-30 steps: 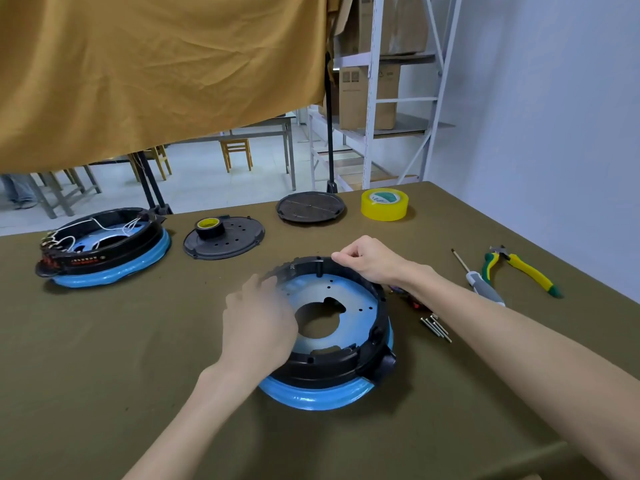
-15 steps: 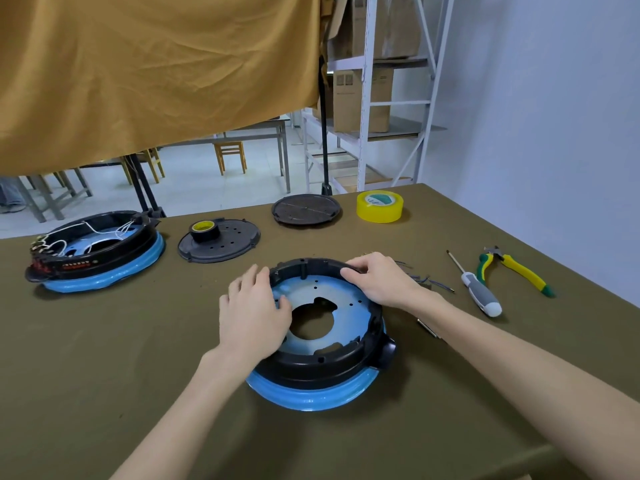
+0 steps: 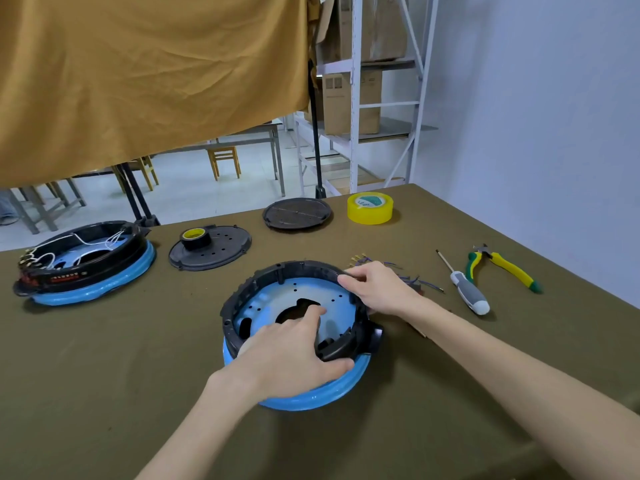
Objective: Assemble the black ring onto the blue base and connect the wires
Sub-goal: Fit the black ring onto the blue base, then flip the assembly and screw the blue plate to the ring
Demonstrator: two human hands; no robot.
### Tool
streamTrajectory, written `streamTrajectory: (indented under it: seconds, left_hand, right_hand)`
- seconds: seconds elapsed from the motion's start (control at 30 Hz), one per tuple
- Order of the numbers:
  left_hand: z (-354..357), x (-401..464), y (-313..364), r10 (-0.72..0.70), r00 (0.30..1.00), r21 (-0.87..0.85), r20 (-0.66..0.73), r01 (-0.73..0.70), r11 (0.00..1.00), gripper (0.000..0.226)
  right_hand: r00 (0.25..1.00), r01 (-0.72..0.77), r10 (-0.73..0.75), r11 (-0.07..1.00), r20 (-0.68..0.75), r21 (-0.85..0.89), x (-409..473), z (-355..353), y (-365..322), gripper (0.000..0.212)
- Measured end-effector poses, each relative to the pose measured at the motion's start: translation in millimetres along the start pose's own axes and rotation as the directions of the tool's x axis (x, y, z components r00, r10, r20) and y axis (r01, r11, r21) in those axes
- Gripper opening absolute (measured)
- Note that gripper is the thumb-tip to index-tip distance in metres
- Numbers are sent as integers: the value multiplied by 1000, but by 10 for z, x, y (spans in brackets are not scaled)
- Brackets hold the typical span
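The black ring (image 3: 277, 275) sits on the blue base (image 3: 311, 396) in the middle of the olive table. My left hand (image 3: 287, 355) grips the ring's near rim, thumb outside and fingers reaching inside over the blue plate. My right hand (image 3: 377, 289) grips the ring's far right rim with curled fingers. A bundle of loose wires (image 3: 408, 277) with metal terminals lies just behind my right hand.
A second blue base with black ring and white wires (image 3: 83, 265) stands at the left. Behind are a black disc with a tape roll (image 3: 211, 249), another dark disc (image 3: 298, 213) and yellow tape (image 3: 370, 207). A screwdriver (image 3: 467, 291) and pliers (image 3: 502, 268) lie right.
My left hand has slid from the ring's left side round to its near rim. The right hand stays on the far right rim. The loose wires have come into view behind it.
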State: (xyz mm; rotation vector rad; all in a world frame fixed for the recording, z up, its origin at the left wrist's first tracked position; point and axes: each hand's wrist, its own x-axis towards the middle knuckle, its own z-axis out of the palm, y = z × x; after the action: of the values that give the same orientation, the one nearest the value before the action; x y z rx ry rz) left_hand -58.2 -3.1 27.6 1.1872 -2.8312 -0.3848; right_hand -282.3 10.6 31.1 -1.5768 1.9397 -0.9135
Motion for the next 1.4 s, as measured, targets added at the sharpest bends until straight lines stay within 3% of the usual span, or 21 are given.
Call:
streamTrajectory:
  seconds: [0.23,0.33,0.5,0.7,0.93,1.07,1.23,1.4]
  left_hand:
    - [30,163,40,-65,997,-9,-46,65,998,100]
    - [37,213,34,-76,996,-19,-55,75,997,103]
    - [14,364,28,-98,992,-47,-81,94,994,101]
    - [11,463,90,-166,975,-50,-146,160,986,101]
    - [33,574,223,-263,935,-43,-239,261,964,85]
    - [49,585,235,-274,923,-29,-271,276,961,76]
    - [64,594,247,-272,906,-7,-325,285,958,74]
    - [79,605,330,-310,883,20,-352,338,941,72]
  right_hand:
    - [998,-39,43,995,-43,90,163,-20,-53,30]
    - [992,-25,29,999,-120,35,94,-38,-19,36]
    - [950,-91,55,990,-308,-104,-221,-293,207,17]
    - [971,-211,151,907,-187,-364,-617,-683,417,17]
    - [967,-234,173,894,-188,-382,-686,-775,499,14]
    - [981,-178,146,938,-126,-298,-800,-857,614,19]
    - [993,-120,112,938,-44,-324,-863,-729,744,12]
    - [995,-88,66,937,-76,-338,-895,-739,798,18]
